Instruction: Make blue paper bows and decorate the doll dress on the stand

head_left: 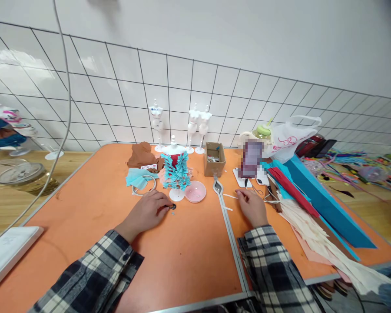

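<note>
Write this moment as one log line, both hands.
left hand: touches small black ring | right hand: pinches thin white strip | nearby: white mannequin with blue paper fringe, orange table

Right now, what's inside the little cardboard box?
Small white and blue bits show near the top of the cardboard box; its front wall hides everything deeper.

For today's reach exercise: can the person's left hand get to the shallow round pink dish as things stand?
Probably yes. The left hand lies on the orange table close to the shallow round pink dish; only a small round black piece at its fingers and bare tabletop lie between.
</note>
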Demonstrator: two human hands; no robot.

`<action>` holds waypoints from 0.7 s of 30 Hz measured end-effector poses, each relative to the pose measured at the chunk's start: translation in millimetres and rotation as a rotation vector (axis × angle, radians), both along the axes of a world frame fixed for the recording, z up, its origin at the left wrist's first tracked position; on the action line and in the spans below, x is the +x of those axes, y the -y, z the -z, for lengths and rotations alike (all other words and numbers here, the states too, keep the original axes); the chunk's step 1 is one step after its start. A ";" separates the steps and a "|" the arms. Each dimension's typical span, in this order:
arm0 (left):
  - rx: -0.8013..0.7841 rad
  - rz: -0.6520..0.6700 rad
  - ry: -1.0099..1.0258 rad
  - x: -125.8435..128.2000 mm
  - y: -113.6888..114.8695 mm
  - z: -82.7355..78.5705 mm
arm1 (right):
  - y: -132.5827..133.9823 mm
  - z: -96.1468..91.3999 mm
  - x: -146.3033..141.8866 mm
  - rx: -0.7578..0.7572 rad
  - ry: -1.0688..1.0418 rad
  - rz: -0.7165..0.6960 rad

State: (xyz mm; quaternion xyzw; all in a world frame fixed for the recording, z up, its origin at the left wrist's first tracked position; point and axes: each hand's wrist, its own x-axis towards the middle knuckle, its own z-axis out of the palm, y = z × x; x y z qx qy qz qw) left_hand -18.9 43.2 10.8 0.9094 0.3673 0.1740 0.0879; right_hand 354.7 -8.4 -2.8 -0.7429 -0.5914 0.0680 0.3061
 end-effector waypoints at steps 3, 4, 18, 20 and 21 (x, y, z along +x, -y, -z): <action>0.025 0.017 0.016 5.6 7.3 -3.9 | 19.1 11.4 18.8 -0.041 0.063 -0.021; 0.033 0.030 0.026 7.2 9.8 -4.7 | 23.6 14.0 19.3 -0.069 0.069 -0.067; -0.020 0.127 0.067 19.1 23.7 -5.2 | 25.8 14.2 -17.5 -0.203 0.062 -0.151; -0.033 0.139 0.071 20.5 24.9 -6.5 | 26.6 13.4 -18.1 -0.206 0.050 -0.156; -0.039 0.145 0.075 21.1 25.6 -7.2 | 27.7 11.9 -19.4 -0.201 0.051 -0.163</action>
